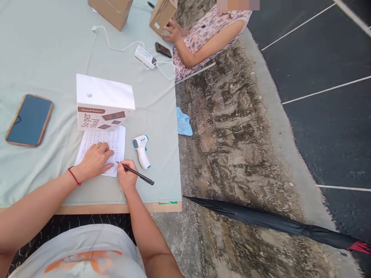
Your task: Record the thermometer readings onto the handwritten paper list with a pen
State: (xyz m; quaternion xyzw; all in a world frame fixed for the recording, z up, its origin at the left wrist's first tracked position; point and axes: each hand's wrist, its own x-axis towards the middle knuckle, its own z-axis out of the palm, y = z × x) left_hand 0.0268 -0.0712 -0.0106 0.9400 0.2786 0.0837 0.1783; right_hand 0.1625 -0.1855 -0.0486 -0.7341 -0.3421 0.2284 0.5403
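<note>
A sheet of paper point(119, 139) covered in rows of small marks lies on the table before me, its far edge hidden by a white carton point(106, 92) with brown bars pictured on it. My left hand point(97, 158) rests on the sheet with its fingers spread. Wrapped round a black pen point(139, 175), my right hand point(126, 175) is at the sheet's lower right edge, and the pen's tip points at the paper. Just right of both lies a white and blue infrared thermometer point(141, 150).
A phone point(29, 120) lies at left. Farther back are a power strip point(145, 56) with white cable, a dark handheld device point(164, 50) and a cardboard box point(111, 11). Across the table, another person's hands point(172, 31) hold a smaller box point(162, 15). A folded black umbrella point(255, 216) extends at right.
</note>
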